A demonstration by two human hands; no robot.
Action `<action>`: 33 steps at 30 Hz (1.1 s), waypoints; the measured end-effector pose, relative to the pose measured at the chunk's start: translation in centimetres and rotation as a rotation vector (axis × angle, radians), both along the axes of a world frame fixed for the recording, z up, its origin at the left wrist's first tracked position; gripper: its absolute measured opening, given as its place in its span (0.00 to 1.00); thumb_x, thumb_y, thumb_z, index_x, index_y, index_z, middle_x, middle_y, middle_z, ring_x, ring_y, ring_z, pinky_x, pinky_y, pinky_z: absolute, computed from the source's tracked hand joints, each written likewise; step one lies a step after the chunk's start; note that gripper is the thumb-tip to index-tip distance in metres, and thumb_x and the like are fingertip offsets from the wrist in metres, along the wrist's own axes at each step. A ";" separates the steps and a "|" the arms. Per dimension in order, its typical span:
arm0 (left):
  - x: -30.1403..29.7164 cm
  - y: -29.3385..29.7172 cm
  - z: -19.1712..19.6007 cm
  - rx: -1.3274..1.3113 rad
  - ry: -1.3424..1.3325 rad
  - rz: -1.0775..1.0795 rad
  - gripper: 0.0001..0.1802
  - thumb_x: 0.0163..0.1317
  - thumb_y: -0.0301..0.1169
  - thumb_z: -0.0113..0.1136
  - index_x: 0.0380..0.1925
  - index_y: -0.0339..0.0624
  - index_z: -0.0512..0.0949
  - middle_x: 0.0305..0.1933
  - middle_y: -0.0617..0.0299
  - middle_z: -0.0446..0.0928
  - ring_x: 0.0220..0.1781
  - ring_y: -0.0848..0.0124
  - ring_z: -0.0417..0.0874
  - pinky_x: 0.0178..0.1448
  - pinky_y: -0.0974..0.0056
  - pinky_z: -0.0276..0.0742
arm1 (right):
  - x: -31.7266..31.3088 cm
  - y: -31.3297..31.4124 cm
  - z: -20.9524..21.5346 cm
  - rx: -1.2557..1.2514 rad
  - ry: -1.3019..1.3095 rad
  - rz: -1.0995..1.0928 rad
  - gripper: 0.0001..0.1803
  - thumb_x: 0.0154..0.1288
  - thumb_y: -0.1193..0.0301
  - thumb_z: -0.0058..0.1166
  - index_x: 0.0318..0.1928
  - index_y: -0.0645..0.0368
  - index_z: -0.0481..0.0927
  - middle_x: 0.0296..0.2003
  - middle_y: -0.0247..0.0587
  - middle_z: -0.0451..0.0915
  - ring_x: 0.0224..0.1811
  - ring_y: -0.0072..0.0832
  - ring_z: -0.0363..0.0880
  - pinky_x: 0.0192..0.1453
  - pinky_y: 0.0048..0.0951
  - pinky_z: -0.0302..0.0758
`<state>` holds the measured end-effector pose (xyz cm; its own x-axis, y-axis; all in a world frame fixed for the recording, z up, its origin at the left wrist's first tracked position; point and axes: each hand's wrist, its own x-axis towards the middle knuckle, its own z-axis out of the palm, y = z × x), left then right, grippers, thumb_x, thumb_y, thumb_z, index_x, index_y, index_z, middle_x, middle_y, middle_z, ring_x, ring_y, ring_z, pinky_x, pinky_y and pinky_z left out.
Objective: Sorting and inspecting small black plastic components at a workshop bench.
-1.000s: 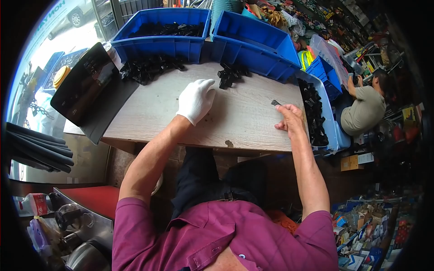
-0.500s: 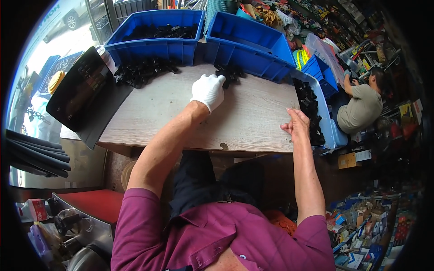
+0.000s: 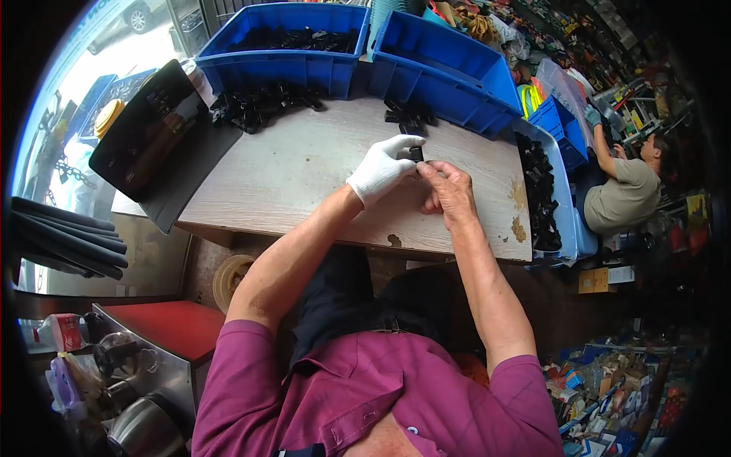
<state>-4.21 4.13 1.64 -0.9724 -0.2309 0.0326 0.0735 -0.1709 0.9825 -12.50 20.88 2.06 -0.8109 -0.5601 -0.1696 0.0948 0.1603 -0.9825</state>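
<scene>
Black small plastic part (image 3: 416, 154): held over pale wooden tabletop (image 3: 304, 167)
White-gloved left hand (image 3: 383, 166): pinching it
Bare right hand (image 3: 449, 190): fingertips pinching it too

Your left hand (image 3: 381, 169) and right hand (image 3: 449, 192) hide most of the small black part (image 3: 416, 154) between them, so you cannot tell its shape or how each grip sits.

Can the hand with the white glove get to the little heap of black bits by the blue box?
Probably yes. The white-gloved left hand is over the bare wooden table, and the small heap of black plastic parts lies just beyond its fingers, in front of the blue plastic bin. Nothing lies between them.
</scene>
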 end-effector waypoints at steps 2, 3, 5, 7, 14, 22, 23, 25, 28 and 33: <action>0.2 -0.1 0.1 -0.006 -0.022 0.004 0.28 0.64 0.23 0.63 0.66 0.41 0.76 0.45 0.60 0.83 0.44 0.73 0.84 0.52 0.67 0.83 | 0.5 -0.2 0.0 -0.004 0.017 0.009 0.27 0.63 0.54 0.74 0.50 0.64 0.85 0.19 0.30 0.78 0.14 0.17 0.70 0.18 0.26 0.74; 0.4 -0.1 0.1 -0.015 -0.040 0.004 0.26 0.65 0.23 0.61 0.65 0.39 0.77 0.48 0.59 0.82 0.47 0.72 0.84 0.53 0.67 0.83 | 0.6 -0.3 0.1 -0.012 0.039 0.002 0.28 0.63 0.54 0.74 0.51 0.64 0.84 0.20 0.30 0.78 0.14 0.17 0.70 0.18 0.25 0.73; 0.4 -0.3 -0.3 0.015 -0.027 0.020 0.26 0.65 0.23 0.59 0.64 0.38 0.77 0.49 0.58 0.82 0.49 0.72 0.84 0.54 0.66 0.83 | 0.7 -0.3 0.1 0.007 0.032 0.035 0.30 0.63 0.54 0.73 0.53 0.66 0.82 0.20 0.30 0.78 0.15 0.16 0.69 0.18 0.24 0.73; 0.5 -0.3 -0.6 0.044 -0.014 0.032 0.25 0.65 0.22 0.58 0.64 0.37 0.77 0.51 0.57 0.81 0.50 0.71 0.84 0.54 0.66 0.84 | 0.9 -0.3 0.1 0.027 0.053 0.054 0.31 0.64 0.53 0.73 0.54 0.67 0.81 0.20 0.29 0.77 0.14 0.15 0.67 0.18 0.24 0.72; 1.0 -0.3 -1.0 0.119 -0.053 0.067 0.21 0.65 0.23 0.56 0.59 0.37 0.80 0.53 0.55 0.81 0.50 0.67 0.85 0.54 0.64 0.85 | 1.1 -0.6 -0.3 0.018 0.091 0.102 0.29 0.66 0.54 0.71 0.55 0.64 0.81 0.17 0.23 0.72 0.13 0.13 0.66 0.18 0.23 0.73; 1.8 -9.8 0.3 -1.363 -0.181 0.730 0.20 0.67 0.40 0.62 0.59 0.54 0.80 0.41 0.47 0.85 0.42 0.48 0.87 0.45 0.48 0.84 | 1.7 -0.7 -0.2 0.043 0.103 0.008 0.24 0.69 0.58 0.66 0.51 0.66 0.79 0.13 0.27 0.70 0.10 0.16 0.65 0.18 0.25 0.76; 1.6 -11.3 0.1 -1.446 -0.299 0.737 0.17 0.67 0.42 0.63 0.54 0.53 0.82 0.41 0.49 0.85 0.43 0.49 0.87 0.40 0.48 0.86 | 1.7 -0.9 -0.2 0.036 0.103 0.015 0.24 0.69 0.58 0.66 0.51 0.66 0.79 0.13 0.27 0.70 0.10 0.16 0.65 0.18 0.25 0.76; 1.9 -12.8 -0.8 -1.612 -0.351 0.738 0.15 0.67 0.43 0.63 0.50 0.52 0.82 0.40 0.50 0.85 0.44 0.49 0.86 0.38 0.49 0.86 | 1.8 -1.0 -0.2 0.057 0.101 0.000 0.22 0.68 0.58 0.66 0.49 0.65 0.78 0.13 0.27 0.70 0.10 0.16 0.66 0.17 0.25 0.76; 2.4 -12.9 -1.7 -1.650 -0.267 0.763 0.13 0.66 0.43 0.64 0.45 0.50 0.83 0.38 0.51 0.84 0.43 0.50 0.85 0.38 0.50 0.86 | 1.7 -1.0 0.0 0.055 0.083 -0.001 0.22 0.68 0.58 0.66 0.47 0.65 0.78 0.13 0.27 0.70 0.10 0.16 0.66 0.17 0.26 0.76; 3.7 -12.0 -2.3 -1.639 -0.159 0.721 0.08 0.67 0.39 0.64 0.39 0.50 0.84 0.35 0.53 0.84 0.41 0.52 0.85 0.39 0.51 0.85 | 1.4 -1.0 0.0 0.084 0.080 0.018 0.22 0.67 0.59 0.66 0.47 0.66 0.78 0.14 0.27 0.70 0.10 0.15 0.65 0.16 0.25 0.75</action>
<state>-0.47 -7.86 -0.62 -0.7214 -0.3988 0.5662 -0.4165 0.9030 0.1053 -11.10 19.89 2.02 -0.8135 -0.5614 -0.1521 0.0131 0.2438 -0.9697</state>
